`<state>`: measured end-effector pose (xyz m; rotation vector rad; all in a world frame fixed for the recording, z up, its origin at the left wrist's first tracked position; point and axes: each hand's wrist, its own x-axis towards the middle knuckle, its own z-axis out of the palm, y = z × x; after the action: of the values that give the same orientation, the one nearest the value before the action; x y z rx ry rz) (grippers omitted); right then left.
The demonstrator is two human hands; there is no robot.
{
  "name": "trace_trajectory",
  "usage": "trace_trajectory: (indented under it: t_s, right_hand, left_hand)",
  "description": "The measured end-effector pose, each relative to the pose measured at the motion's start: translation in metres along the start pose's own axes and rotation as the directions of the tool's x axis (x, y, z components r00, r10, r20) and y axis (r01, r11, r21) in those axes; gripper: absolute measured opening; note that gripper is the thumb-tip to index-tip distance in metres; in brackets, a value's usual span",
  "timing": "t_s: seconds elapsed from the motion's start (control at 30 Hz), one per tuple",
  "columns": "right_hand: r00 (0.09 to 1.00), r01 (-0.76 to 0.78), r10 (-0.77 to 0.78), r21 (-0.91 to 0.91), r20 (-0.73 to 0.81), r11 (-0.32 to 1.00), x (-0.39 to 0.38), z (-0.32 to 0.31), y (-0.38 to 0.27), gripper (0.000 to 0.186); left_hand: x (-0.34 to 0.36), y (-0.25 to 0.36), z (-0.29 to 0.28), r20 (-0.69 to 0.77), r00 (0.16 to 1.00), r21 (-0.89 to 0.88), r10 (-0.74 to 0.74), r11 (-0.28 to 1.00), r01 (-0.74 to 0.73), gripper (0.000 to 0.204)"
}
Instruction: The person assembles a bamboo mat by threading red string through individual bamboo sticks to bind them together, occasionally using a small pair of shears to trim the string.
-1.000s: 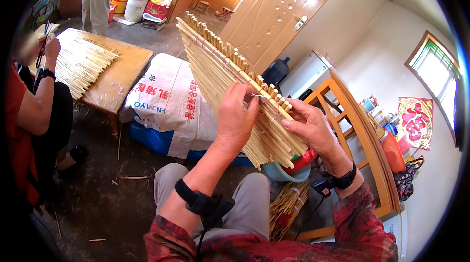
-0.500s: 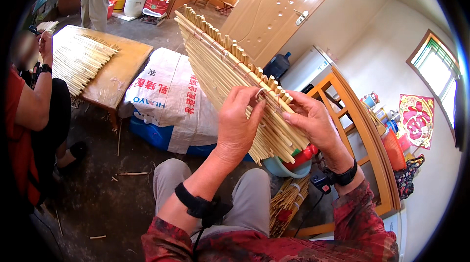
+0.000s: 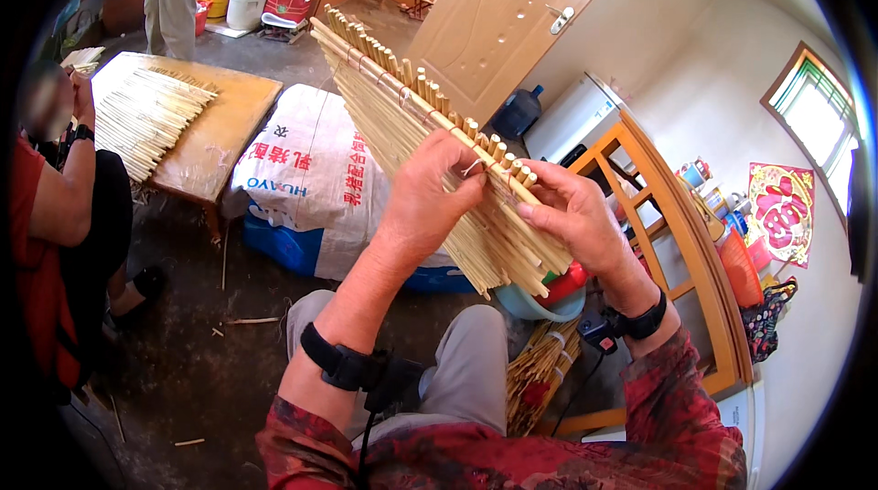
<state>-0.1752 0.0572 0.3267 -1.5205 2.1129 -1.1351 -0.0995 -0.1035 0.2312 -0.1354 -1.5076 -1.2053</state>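
A mat of pale, straight plant stalks (image 3: 471, 238) slants across my lap, raised in front of me. Its stalks are tied side by side with thread along a crosswise stalk, and short cut ends stick out past it. My left hand (image 3: 428, 186) is closed in a pinch by the crosswise stalk, with a loop of light thread (image 3: 473, 166) at its fingertips. My right hand (image 3: 574, 218) grips the mat's right end, thumb on the near side and fingers behind, partly hidden.
Left, a seated person (image 3: 64, 188) is beside a low wooden table (image 3: 229, 129) bearing another stalk mat (image 3: 151, 119). A white woven sack (image 3: 297, 147) lies ahead. By my right knee are a blue basin (image 3: 544, 307) and stalk bundle (image 3: 540, 371); a wooden frame (image 3: 672, 243) stands right.
The mat has shifted slightly left and down. My left hand has moved left with the thread at its fingertips, while my right hand keeps hold of the mat's end.
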Motion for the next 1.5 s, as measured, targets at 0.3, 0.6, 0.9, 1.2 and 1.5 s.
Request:
trace_trajectory:
  t_s: [0.3, 0.6, 0.9, 1.2, 1.5]
  right_hand:
    - [1.000, -0.019, 0.019, 0.029, -0.010, 0.999, 0.004, -0.007, -0.002, 0.051]
    - [0.999, -0.043, 0.044, 0.065, -0.018, 0.997, 0.003, -0.009, 0.001, 0.050]
    - [0.998, -0.009, 0.012, 0.039, -0.069, 0.999, -0.002, -0.002, 0.002, 0.047]
    - [0.990, 0.138, -0.123, -0.281, 0.071, 0.950, -0.056, 0.072, 0.033, 0.053]
    - [0.964, 0.227, -0.180, -0.254, 0.194, 0.940, -0.103, 0.144, 0.091, 0.074]
  left_hand:
    - [-0.015, -0.004, 0.005, -0.031, 0.979, -0.137, -0.202, 0.971, 0.196, 0.011]
    - [-0.031, 0.006, 0.021, 0.076, 0.931, -0.156, -0.358, 0.918, 0.365, 0.011]
    - [-0.034, 0.010, 0.017, 0.084, 0.924, -0.223, -0.373, 0.897, 0.382, 0.013]
    - [-0.108, 0.036, -0.027, 0.246, 0.600, -0.163, -0.761, 0.578, 0.800, 0.019]
    - [-0.209, 0.032, -0.045, 0.084, 0.366, -0.251, -0.927, 0.336, 0.908, 0.020]
